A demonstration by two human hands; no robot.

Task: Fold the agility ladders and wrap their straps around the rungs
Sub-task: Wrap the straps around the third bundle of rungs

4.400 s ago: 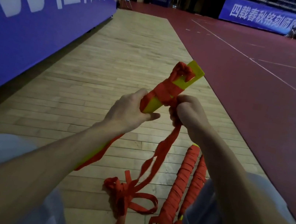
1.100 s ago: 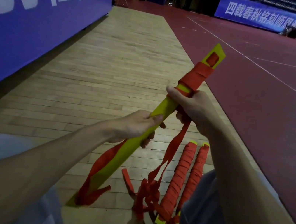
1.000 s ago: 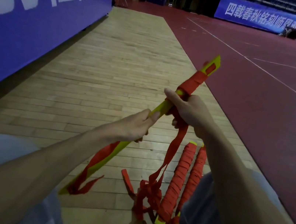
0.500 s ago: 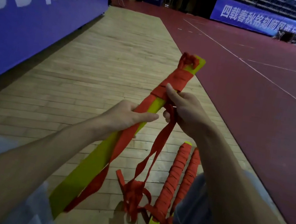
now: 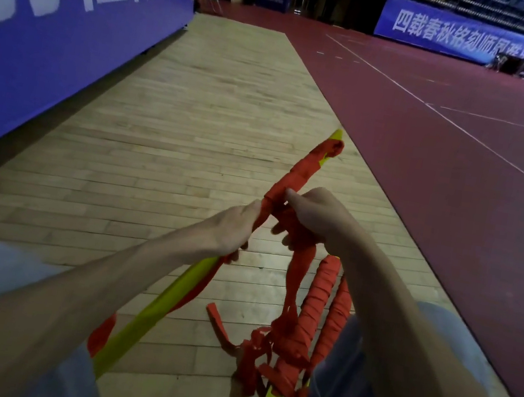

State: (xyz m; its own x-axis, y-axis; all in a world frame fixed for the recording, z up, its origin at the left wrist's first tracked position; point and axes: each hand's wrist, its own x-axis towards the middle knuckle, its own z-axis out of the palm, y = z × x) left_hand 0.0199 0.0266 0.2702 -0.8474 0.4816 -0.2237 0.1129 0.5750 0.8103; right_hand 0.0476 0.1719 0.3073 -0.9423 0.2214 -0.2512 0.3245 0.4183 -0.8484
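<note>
The person is midway through wrapping the orange strap (image 5: pixel 298 266) around a folded stack of yellow rungs (image 5: pixel 165 299), which is held slanted above the wooden floor (image 5: pixel 167 135). This stack serves as the landmark. Its far end is already bound in orange turns, while the near half, running down toward the person's lap, is bare yellow.

The left hand (image 5: pixel 232 228) is closed around the stack just below the wrapped part, steadying it. The right hand (image 5: pixel 316 217), just beside the left on the far side of the stack, pinches the strap against the last turn with its fingers curled; how tightly it grips is hard to judge, since the strap hides the fingertips.

From the right hand the slack strap hangs down to a loose tangle on the floor, below and to the right of the stack. Beside that tangle lie two finished bundles (image 5: pixel 322 304), fully wound in orange.

The next move likely calls for carrying the strap around the stack once more, keeping tension, and shifting the left hand down as the wrap advances.
</note>
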